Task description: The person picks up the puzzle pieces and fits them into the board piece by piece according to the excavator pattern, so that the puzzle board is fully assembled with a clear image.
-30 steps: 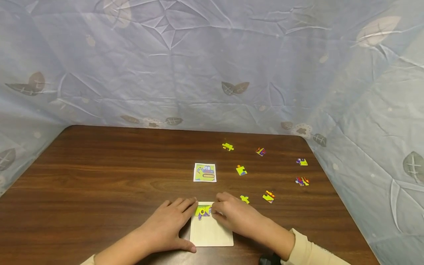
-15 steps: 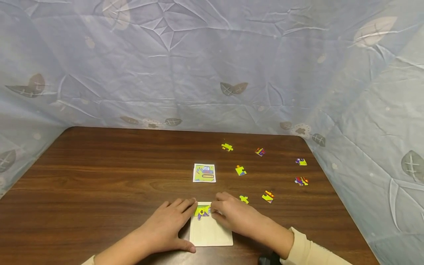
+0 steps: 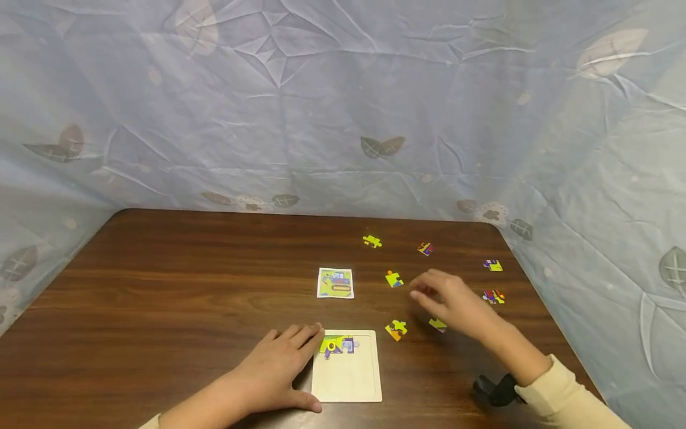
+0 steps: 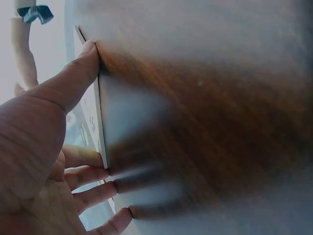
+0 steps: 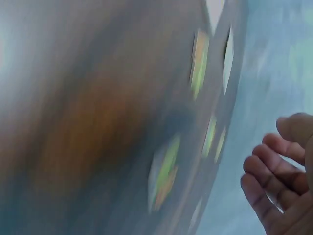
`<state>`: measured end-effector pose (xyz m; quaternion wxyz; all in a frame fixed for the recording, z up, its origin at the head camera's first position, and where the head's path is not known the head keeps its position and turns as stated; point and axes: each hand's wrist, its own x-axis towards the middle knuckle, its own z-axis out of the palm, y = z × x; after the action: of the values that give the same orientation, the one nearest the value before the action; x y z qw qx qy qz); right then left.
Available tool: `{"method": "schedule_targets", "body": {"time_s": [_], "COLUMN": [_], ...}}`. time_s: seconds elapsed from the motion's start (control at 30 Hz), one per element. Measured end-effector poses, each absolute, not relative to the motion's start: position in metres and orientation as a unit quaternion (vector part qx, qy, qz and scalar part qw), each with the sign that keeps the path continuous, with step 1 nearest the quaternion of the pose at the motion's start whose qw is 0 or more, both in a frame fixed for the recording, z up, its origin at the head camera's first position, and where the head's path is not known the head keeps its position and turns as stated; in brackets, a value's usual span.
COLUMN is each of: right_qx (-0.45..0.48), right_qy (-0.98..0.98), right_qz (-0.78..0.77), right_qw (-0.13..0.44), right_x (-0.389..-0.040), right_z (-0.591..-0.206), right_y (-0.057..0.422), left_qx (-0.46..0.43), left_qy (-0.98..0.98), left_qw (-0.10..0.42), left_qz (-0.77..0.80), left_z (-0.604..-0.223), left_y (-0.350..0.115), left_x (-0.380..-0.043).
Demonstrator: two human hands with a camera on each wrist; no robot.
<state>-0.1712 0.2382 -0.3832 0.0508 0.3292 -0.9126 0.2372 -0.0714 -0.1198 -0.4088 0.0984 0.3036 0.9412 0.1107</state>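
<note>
L hand (image 3: 278,366) flat, steadying puzzle tray (image 3: 348,375) at bottom centre. R hand (image 3: 452,301) loosely curled, empty, at centre right near loose piece (image 3: 393,279). Better pinch by edges, keep tray pressed.

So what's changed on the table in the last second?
The right hand left the puzzle tray and swung out right, above the loose pieces, holding nothing visible. The piece near the tray now lies turned, showing orange. The left hand stayed flat against the tray's left edge.
</note>
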Motion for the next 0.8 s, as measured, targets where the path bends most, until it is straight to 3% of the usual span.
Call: {"method": "schedule_targets", "body": {"time_s": [0.2,0.43,0.8], "right_qx": [0.185,0.100,0.062], "right_qy": [-0.961,-0.976,-0.985], "right_qz": [0.193,0.174,0.159], "right_qw": [0.066,0.088,0.039], "right_x": [-0.216,-0.246,-0.248], "right_z": [-0.386,-0.411,-0.419], "right_y": [0.319,0.386,0.401], "left_qx": [0.297,0.295,0.296], "left_qy": [0.943,0.944,0.944], "left_qw": [0.099,0.103,0.104], "left_qz": [0.110,0.106,0.101], "left_z": [-0.410,-0.409,-0.409], "left_y": [-0.120,-0.122,-0.119], "left_x": [-0.069,-0.069,-0.068]}}
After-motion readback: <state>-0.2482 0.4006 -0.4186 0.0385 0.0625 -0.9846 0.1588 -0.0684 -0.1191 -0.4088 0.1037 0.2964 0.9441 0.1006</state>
